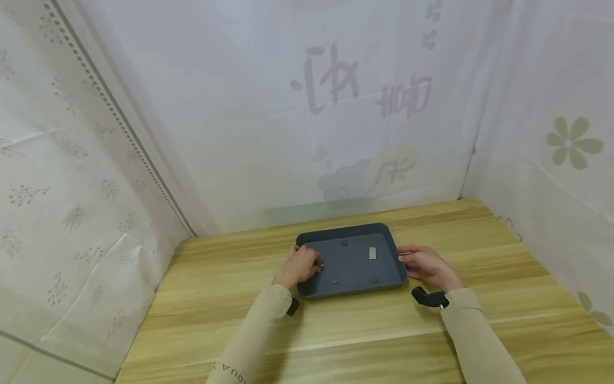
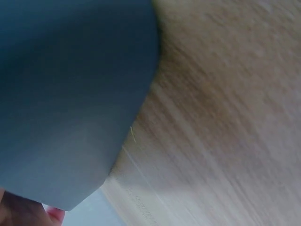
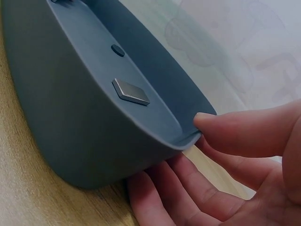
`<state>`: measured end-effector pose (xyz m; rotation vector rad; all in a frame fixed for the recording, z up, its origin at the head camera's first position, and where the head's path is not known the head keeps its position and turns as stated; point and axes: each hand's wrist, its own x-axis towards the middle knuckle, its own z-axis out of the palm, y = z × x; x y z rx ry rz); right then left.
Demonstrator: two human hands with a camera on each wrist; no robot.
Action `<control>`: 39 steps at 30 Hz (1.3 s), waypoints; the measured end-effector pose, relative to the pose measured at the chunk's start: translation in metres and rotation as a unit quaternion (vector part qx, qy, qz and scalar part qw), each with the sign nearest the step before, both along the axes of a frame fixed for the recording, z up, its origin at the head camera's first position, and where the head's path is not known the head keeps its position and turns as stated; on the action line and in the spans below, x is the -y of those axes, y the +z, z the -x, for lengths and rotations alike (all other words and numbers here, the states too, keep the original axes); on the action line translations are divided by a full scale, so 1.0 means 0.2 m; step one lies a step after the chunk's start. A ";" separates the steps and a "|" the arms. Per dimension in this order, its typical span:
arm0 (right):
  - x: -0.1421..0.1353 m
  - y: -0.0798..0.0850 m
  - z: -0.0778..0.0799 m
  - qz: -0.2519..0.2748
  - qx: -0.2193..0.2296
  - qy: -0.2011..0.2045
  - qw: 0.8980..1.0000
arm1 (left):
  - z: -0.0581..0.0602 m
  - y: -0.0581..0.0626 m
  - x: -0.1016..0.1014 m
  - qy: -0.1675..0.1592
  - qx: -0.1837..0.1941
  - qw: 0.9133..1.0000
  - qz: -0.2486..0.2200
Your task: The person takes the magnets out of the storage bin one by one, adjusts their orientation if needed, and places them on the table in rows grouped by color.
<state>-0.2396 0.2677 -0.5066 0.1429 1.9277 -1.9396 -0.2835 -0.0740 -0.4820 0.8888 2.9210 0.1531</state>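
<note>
A dark grey-blue rectangular tray (image 1: 357, 290) rests on the wooden table, its open side up. At its left end my left hand (image 1: 301, 264) reaches over the rim, with curled fingers inside the tray. Between those fingertips shows a small shiny silver piece (image 1: 322, 265), mostly covered by the hand. My right hand (image 3: 225, 165) grips the opposite end, thumb over the rim and the other fingers against the outside wall below. On the tray floor near that end lies a flat silver rectangular block (image 3: 130, 92). The left wrist view is mostly filled by the tray's outer wall (image 2: 75, 103).
Several small dark round discs (image 1: 374, 279) sit on the tray floor. The wooden table (image 1: 360, 341) extends around the tray. Pale printed curtains (image 1: 240, 117) hang behind and at both sides. A black wrist-worn device (image 1: 430, 297) is by the right cuff.
</note>
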 end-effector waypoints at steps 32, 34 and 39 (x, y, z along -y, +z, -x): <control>0.00 0.00 -0.01 -0.003 -0.002 -0.006 1.000 | 0.01 0.17 0.10 -0.013 0.017 0.992 -0.122; 0.00 0.00 -0.02 -0.004 -0.003 -0.005 1.000 | 0.01 0.18 0.13 -0.013 0.022 0.989 -0.149; 0.00 0.00 -0.01 -0.002 -0.002 -0.005 1.000 | 0.01 0.21 0.19 -0.005 0.065 0.972 -0.227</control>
